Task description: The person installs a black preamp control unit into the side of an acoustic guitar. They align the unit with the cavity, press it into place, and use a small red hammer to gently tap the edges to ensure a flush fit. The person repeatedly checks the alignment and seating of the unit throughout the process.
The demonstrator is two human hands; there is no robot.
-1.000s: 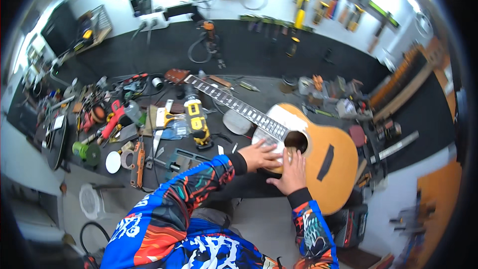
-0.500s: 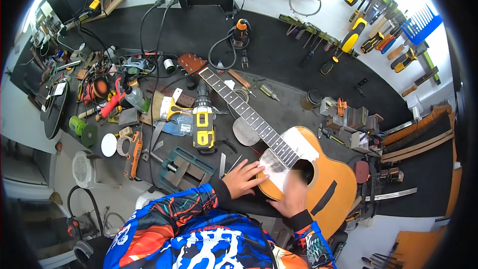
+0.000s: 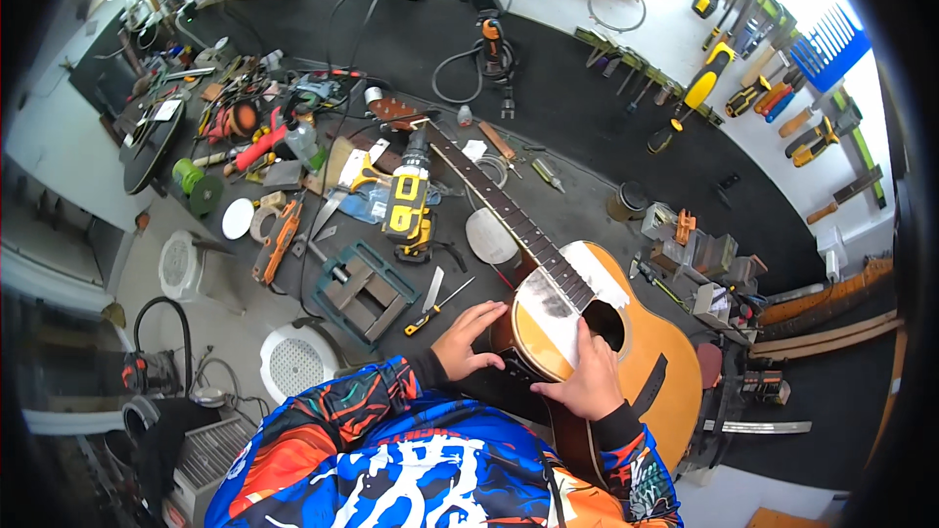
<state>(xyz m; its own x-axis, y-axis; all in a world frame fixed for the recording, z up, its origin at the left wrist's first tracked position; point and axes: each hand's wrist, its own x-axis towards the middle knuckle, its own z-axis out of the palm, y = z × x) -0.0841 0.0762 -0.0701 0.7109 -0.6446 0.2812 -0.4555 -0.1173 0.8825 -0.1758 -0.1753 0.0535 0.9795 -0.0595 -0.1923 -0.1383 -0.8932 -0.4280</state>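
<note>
An acoustic guitar (image 3: 663, 362) lies on the bench, its neck (image 3: 509, 215) pointing away to the upper left. White sheets cover the top on both sides of the fingerboard end; the nearer white sheet (image 3: 550, 311) carries a dark grey smudge. My right hand (image 3: 592, 379) rests over the guitar's near edge beside the sound hole (image 3: 603, 325), index finger stretched onto the sheet and thumb spread aside. At the guitar's dark side is my left hand (image 3: 468, 342), fingers stretched and thumb apart, holding nothing; whether its fingertips touch the guitar I cannot tell.
Left of the guitar lie a green vise (image 3: 360, 288), a screwdriver (image 3: 438, 307) and a yellow cordless drill (image 3: 408, 205). An orange power tool (image 3: 279, 242) sits near the bench edge. Small boxes (image 3: 699, 254) stand beyond the body. Tools hang on the wall, including yellow-handled screwdrivers (image 3: 702, 83).
My left hand has moved off the guitar's top to its side. My right hand, blurred before, now shows clearly with its index finger on the sheet. The whole view has shifted.
</note>
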